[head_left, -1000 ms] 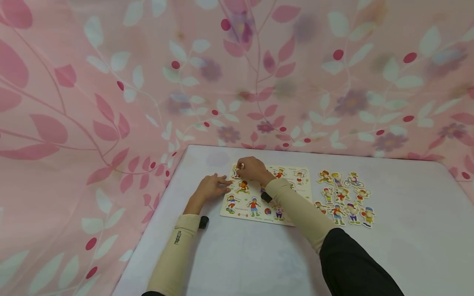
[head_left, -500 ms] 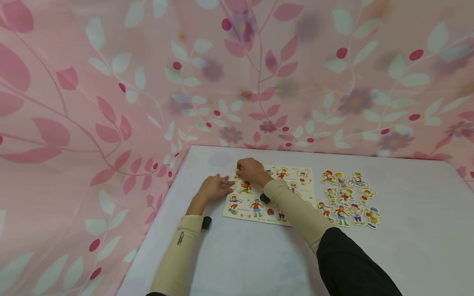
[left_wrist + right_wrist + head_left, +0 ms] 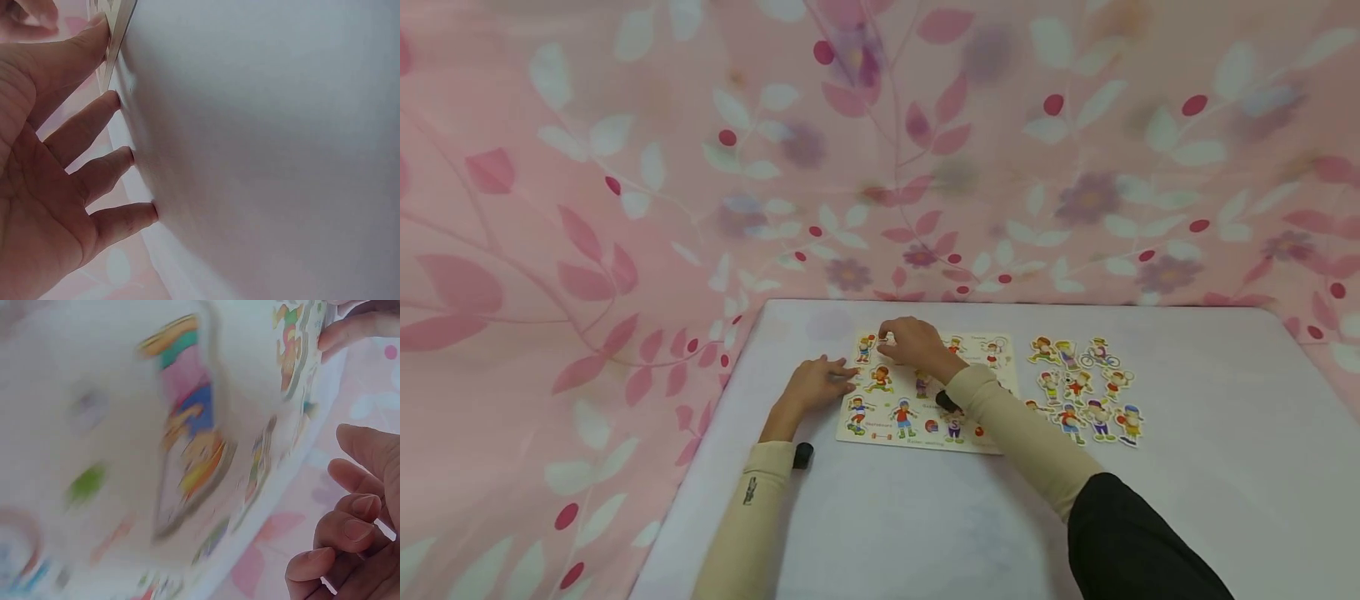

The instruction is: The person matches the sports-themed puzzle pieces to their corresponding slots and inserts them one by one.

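A cream puzzle board (image 3: 880, 406) with colourful figures of children at sport lies on the table. My left hand (image 3: 811, 386) is at its left edge, fingers spread; in the left wrist view the thumb (image 3: 84, 47) touches the board's edge while other fingertips rest on the white cloth. Over the top of the board is my right hand (image 3: 917, 346), beside the top-left figure (image 3: 865, 348). Its fingers (image 3: 353, 519) are loosely bent with nothing between them in the right wrist view, apart from the board. The right hand and forearm hide part of the board.
Several loose figure pieces (image 3: 1078, 387) lie in rows right of the board, one partly behind the right sleeve (image 3: 1022, 442). A white cloth (image 3: 887, 517) covers the table. Behind stands a pink floral curtain (image 3: 880, 167).
My right hand has let go of the top-left figure and shifted right, uncovering it. The left hand stays at the board's edge. The head view has shifted slightly.
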`<state>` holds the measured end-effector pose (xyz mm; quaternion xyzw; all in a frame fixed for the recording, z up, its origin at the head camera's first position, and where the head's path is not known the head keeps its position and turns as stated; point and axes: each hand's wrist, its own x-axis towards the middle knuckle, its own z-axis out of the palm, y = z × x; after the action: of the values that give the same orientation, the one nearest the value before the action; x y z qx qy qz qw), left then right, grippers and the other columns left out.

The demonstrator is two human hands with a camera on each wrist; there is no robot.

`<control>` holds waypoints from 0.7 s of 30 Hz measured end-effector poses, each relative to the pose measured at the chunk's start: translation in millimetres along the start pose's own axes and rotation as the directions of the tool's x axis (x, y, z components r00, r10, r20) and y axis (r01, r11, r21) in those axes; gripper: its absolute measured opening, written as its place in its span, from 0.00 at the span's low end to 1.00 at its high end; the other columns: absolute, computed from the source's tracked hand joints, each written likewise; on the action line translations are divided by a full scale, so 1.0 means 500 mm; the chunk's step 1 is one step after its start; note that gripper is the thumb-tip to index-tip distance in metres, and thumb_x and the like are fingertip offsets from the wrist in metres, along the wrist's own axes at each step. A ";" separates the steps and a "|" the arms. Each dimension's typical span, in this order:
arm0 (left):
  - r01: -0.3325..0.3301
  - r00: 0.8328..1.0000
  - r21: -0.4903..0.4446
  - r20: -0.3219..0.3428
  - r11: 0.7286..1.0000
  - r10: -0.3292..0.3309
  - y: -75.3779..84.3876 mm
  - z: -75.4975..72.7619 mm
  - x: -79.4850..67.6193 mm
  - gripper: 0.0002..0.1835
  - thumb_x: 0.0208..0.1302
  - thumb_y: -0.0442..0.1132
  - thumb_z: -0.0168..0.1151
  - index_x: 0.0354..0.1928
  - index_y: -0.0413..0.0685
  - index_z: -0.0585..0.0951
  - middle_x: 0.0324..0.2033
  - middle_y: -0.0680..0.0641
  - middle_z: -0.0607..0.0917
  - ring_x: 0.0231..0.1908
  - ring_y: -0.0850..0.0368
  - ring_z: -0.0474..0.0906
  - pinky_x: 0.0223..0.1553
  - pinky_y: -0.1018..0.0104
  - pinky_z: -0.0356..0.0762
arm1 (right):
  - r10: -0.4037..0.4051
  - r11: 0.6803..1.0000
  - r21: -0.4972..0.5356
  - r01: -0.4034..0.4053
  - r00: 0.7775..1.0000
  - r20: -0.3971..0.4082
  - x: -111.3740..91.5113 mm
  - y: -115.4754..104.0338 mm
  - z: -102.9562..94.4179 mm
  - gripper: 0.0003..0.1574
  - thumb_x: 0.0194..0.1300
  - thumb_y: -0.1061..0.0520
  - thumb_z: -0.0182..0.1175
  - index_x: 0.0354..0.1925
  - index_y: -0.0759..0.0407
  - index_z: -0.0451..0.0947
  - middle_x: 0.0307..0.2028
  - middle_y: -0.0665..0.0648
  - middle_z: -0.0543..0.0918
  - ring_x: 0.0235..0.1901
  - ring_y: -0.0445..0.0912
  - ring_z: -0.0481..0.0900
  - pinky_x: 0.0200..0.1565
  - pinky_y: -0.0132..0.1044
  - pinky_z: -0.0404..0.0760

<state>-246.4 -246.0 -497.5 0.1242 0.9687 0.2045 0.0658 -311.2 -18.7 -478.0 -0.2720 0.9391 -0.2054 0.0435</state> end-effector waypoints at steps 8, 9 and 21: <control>-0.011 1.000 -0.023 -0.021 1.000 0.010 -0.005 0.004 -0.001 0.19 0.62 0.48 0.69 0.55 0.54 0.85 0.60 0.44 0.78 0.67 0.33 0.61 0.67 0.41 0.57 | 0.021 0.998 -0.051 -0.025 0.997 -0.072 -0.087 0.025 -0.040 0.18 0.67 0.43 0.64 0.50 0.50 0.83 0.45 0.52 0.86 0.37 0.45 0.79 0.36 0.41 0.79; -0.012 1.000 -0.024 -0.022 1.000 0.012 -0.007 0.004 -0.002 0.19 0.62 0.49 0.69 0.55 0.54 0.85 0.60 0.45 0.78 0.67 0.33 0.61 0.67 0.40 0.57 | 0.022 0.998 -0.052 -0.026 0.997 -0.074 -0.097 0.028 -0.043 0.19 0.67 0.43 0.64 0.51 0.50 0.83 0.45 0.52 0.86 0.37 0.45 0.80 0.36 0.40 0.79; -0.039 0.999 -0.008 -0.024 0.999 0.039 -0.010 0.003 0.005 0.19 0.61 0.48 0.70 0.53 0.54 0.86 0.59 0.45 0.79 0.65 0.31 0.64 0.66 0.41 0.59 | 0.037 0.994 -0.098 -0.046 0.995 -0.087 -0.213 0.079 -0.079 0.20 0.67 0.44 0.64 0.53 0.50 0.82 0.43 0.51 0.85 0.34 0.44 0.79 0.31 0.38 0.77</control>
<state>-249.4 -249.2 -501.3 0.1402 0.9660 0.2114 0.0508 -248.2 82.2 -461.3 -0.2453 0.9546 -0.1688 -0.0060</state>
